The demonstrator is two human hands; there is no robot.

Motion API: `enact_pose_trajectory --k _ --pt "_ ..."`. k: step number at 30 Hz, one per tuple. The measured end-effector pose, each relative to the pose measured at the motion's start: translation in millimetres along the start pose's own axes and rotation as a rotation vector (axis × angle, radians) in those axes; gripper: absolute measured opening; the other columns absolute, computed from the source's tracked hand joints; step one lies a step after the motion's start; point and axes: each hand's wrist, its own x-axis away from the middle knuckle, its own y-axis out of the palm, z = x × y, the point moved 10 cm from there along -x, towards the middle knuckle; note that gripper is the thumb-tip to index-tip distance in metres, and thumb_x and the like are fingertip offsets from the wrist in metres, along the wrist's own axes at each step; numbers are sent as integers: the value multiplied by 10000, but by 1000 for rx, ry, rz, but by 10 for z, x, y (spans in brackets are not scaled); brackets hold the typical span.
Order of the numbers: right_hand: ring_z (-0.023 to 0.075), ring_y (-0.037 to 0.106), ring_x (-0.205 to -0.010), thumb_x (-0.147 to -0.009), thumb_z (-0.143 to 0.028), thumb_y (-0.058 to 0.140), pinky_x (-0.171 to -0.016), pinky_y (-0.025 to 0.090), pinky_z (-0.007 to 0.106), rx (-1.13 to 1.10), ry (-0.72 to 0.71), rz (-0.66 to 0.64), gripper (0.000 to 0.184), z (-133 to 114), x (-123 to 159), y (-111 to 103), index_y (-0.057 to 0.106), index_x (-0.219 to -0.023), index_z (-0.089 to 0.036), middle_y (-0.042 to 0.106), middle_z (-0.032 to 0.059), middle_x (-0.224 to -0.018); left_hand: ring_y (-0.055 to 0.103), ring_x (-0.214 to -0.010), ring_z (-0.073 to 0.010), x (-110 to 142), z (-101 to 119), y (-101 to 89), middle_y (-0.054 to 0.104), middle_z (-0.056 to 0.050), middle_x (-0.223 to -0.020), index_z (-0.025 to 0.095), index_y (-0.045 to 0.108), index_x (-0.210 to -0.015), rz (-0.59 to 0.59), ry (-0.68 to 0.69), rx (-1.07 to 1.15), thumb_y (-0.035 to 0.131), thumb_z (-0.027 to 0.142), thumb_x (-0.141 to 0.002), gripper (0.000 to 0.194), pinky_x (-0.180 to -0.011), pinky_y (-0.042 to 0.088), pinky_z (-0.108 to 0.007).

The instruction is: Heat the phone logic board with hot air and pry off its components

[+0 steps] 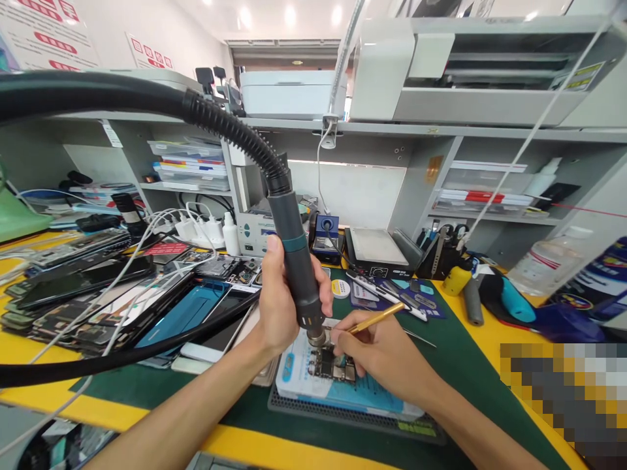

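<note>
My left hand [278, 301] is wrapped round the black handle of a hot air gun [296, 254], nozzle down. Its metal tip sits just above a small phone circuit board [336, 371]. My right hand [386, 349] grips a slim gold pen-shaped tool [377, 318] between thumb and fingers, beside the board's right edge. The tool's working end is hidden by my fingers. The board lies on a blue and white flat pack [296, 390], which rests on a dark grey perforated pad [337, 412]. A thick black hose [235, 134] arches from the gun to the left.
Dismantled phones and a blue phone panel [189, 310] crowd the left side, with cables across them. Tweezers [421, 338] lie on the green mat [455, 385]. A soldering station [327, 238] and a flat heating plate [375, 248] stand behind. A clear bottle [551, 261] is at right.
</note>
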Motion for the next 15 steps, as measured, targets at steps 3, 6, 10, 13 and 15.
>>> enact_pose_trajectory --k 3,6,10,13,15 --pt "85 515 -478 -861 -306 626 -459 397 209 -1 -4 0 159 -8 2 -1 683 -807 -168 680 15 -705 536 -424 -162 8 -1 -7 544 -27 -498 181 559 -665 9 0 -9 275 798 -889 716 -434 424 -283" --pt "85 507 -484 -869 -347 636 -463 388 214 4 -5 4 197 1 -4 -2 680 -809 -165 689 27 -729 531 -421 -160 6 -2 -13 549 -29 -495 182 561 -664 17 0 -14 267 795 -892 717 -432 421 -281" --pt "91 495 -505 -883 -440 640 -476 378 227 30 -21 -10 284 24 -7 18 693 -838 -165 679 35 -748 528 -419 -167 -4 -1 -12 545 -26 -489 188 565 -665 20 0 -23 260 793 -895 715 -424 413 -284" --pt "99 500 -516 -885 -462 637 -477 379 234 37 -35 -15 304 19 -3 26 696 -836 -168 639 25 -728 532 -427 -168 0 7 -8 548 -25 -500 188 563 -669 18 2 -28 258 786 -902 711 -440 424 -292" --pt "99 499 -507 -886 -439 634 -476 382 235 36 -36 3 284 8 -2 9 681 -815 -168 620 17 -705 534 -434 -168 8 10 -3 550 -25 -506 187 563 -668 17 0 -29 260 793 -897 715 -451 430 -297"
